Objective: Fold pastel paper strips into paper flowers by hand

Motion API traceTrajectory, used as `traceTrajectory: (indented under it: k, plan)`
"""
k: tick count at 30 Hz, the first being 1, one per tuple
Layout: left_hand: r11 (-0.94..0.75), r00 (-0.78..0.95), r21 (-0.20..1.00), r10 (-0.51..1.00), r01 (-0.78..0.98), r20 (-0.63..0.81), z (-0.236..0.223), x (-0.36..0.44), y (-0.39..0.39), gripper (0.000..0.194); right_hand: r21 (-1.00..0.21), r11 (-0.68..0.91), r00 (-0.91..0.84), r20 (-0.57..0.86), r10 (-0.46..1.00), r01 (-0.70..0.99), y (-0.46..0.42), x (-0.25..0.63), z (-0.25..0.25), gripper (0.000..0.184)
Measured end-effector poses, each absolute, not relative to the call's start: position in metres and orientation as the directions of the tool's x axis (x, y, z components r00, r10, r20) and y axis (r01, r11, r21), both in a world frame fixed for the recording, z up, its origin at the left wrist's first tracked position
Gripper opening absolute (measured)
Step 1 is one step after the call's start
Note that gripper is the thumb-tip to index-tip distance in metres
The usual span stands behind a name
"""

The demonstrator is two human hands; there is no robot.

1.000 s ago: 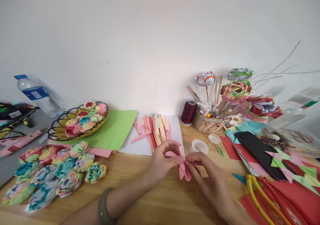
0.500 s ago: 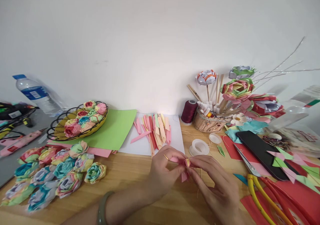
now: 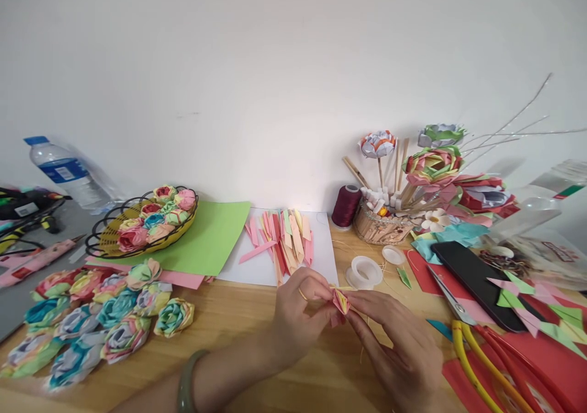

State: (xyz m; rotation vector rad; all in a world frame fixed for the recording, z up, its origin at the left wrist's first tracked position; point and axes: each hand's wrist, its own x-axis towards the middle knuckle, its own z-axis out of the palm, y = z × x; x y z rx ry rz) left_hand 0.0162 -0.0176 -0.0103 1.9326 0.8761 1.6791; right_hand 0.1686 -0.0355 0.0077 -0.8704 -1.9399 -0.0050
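Observation:
Between my two hands, just above the wooden table, is a small folded paper flower (image 3: 340, 302), pink outside with yellow folds in its middle. My left hand (image 3: 300, 315) pinches its left side between thumb and fingers. My right hand (image 3: 394, 333) grips its right side the same way, fingertips closed on the paper. A pink paper tail hangs below the flower. Behind my hands, folded paper strips (image 3: 287, 239) in pink, peach, yellow and green lie on a white sheet (image 3: 232, 272). Near my right fingers lies a white spool (image 3: 365, 272) with thin thread trailing from it.
At left are several finished paper flowers (image 3: 121, 306), a yellow basket (image 3: 103, 236) of flowers and a water bottle (image 3: 68, 171). At right stand a maroon thread cone (image 3: 345, 206) and a wooden pot (image 3: 380, 226); a black phone (image 3: 477, 285), scissors (image 3: 452, 297) and yellow-handled tool (image 3: 472, 364) lie nearer.
The paper flower has turned and spread slightly, so more of its yellow folds show. My fingers have shifted a little around it, both hands still holding it.

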Motion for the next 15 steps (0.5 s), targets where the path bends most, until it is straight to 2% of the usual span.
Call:
traceTrajectory:
  k: [9, 15]
  plan:
    - [-0.719, 0.097, 0.677, 0.694, 0.158, 0.714, -0.0094, 0.0166, -0.0177, 0.006, -0.370, 0.731, -0.242, 0.776, 0.583, 0.573, -0.0347, 0.1655, 0.0140, 0.018]
    - [-0.740, 0.106, 0.646, 0.669, 0.187, 0.736, -0.0093, 0.0155, -0.0176, 0.010, -0.379, 0.772, -0.301, 0.762, 0.573, 0.511, -0.0351, 0.1681, 0.0098, 0.027]
